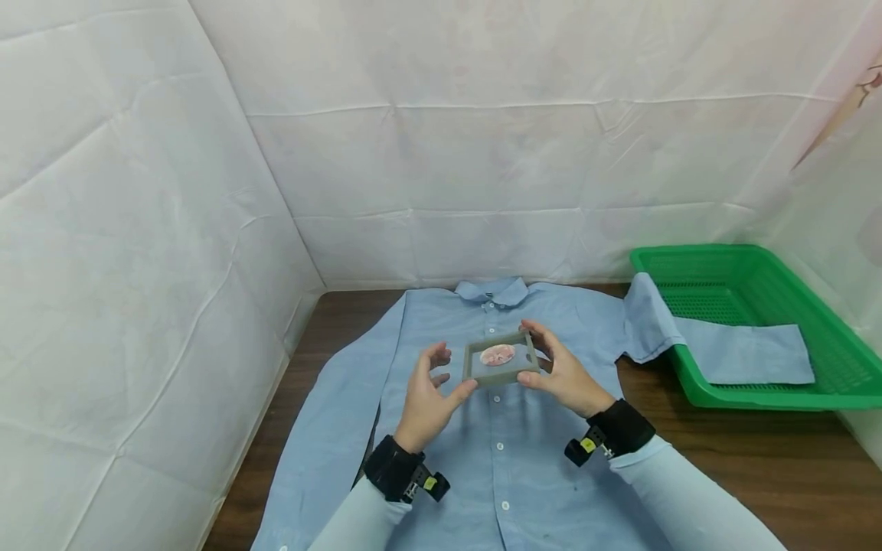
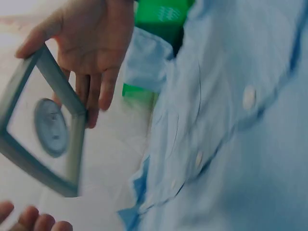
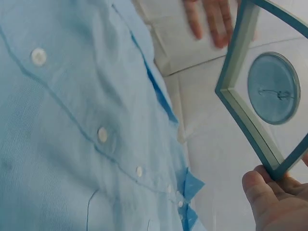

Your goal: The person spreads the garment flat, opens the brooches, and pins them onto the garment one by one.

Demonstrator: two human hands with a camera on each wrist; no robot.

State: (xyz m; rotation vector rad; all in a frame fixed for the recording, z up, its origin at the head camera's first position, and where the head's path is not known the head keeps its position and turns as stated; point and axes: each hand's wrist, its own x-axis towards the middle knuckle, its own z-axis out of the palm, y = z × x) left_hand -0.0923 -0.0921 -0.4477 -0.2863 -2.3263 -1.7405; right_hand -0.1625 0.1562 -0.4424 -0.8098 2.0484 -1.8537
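A grey-green display frame (image 1: 506, 377) with a see-through middle is held up over a light blue button shirt (image 1: 537, 482). In its middle sits an oval brooch (image 1: 498, 355) with a pink and white face; a pin shows on the brooch's back (image 3: 274, 89) in the right wrist view. My right hand (image 1: 568, 376) grips the frame's right side, thumb at the lower corner and fingers at the upper one. My left hand (image 1: 427, 402) is spread at the left side, its thumb tip right at the lower left corner and its other fingers apart from the frame.
At the right stands a green plastic basket (image 1: 717, 264). One shirt sleeve (image 1: 747, 352) runs over its rim and lies inside. The shirt is spread flat on a dark wooden table (image 1: 689, 459), with white cloth walls (image 1: 482, 168) behind and at the sides.
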